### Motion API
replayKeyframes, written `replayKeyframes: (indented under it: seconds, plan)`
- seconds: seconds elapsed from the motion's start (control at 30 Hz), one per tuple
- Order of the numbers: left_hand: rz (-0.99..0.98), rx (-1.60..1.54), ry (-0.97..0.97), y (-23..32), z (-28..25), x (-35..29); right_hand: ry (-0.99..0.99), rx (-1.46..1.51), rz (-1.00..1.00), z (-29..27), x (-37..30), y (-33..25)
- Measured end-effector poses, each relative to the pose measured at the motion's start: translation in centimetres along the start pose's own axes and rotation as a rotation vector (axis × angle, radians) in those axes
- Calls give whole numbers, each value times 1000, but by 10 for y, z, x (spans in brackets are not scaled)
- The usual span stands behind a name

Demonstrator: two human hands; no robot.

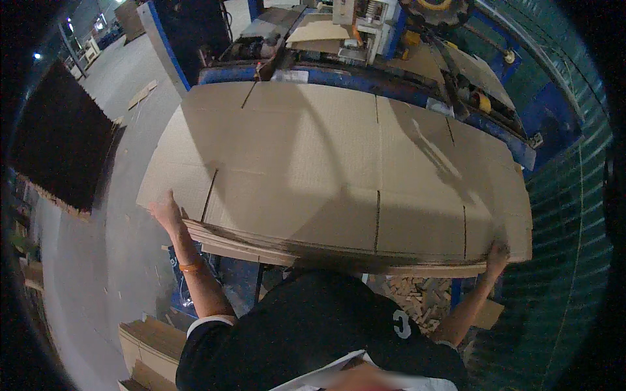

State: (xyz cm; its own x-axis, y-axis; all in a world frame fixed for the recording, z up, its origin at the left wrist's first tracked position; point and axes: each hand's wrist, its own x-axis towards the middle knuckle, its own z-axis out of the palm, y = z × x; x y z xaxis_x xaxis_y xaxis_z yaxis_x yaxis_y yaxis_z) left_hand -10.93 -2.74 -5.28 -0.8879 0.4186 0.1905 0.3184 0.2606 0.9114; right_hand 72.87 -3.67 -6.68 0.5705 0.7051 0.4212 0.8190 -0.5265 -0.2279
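A broad stack of flat brown cardboard sheets [287,163], slotted and creased like box blanks, spans the space in front of me. My left hand [167,214] grips the near left corner, thumb on the top sheet and the other fingers hidden below the edge. At the near right corner my right hand [497,256] is closed round the edge, a little blurred. The near edge shows several layers, slightly fanned, close against my body. An orange band [191,266] circles my left wrist.
Behind the stack stands a blue-framed machine [391,88] with rollers and metal parts. A large dark brown stack [62,137] is at the far left. More folded cardboard [153,342] sits at the lower left. Cardboard scraps [420,300] lie below the stack. Green corrugated sheeting [574,215] lines the right.
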Motion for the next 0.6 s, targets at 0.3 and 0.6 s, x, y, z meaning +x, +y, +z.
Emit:
replayKeyframes:
  seconds: [0.3, 0.6]
  plan:
    - [198, -420, 248, 24, -8, 16, 543, 1566, 535, -20, 38, -19]
    - [131, -524, -313, 59, -24, -26, 234, 1222, -88, -146, -49, -128]
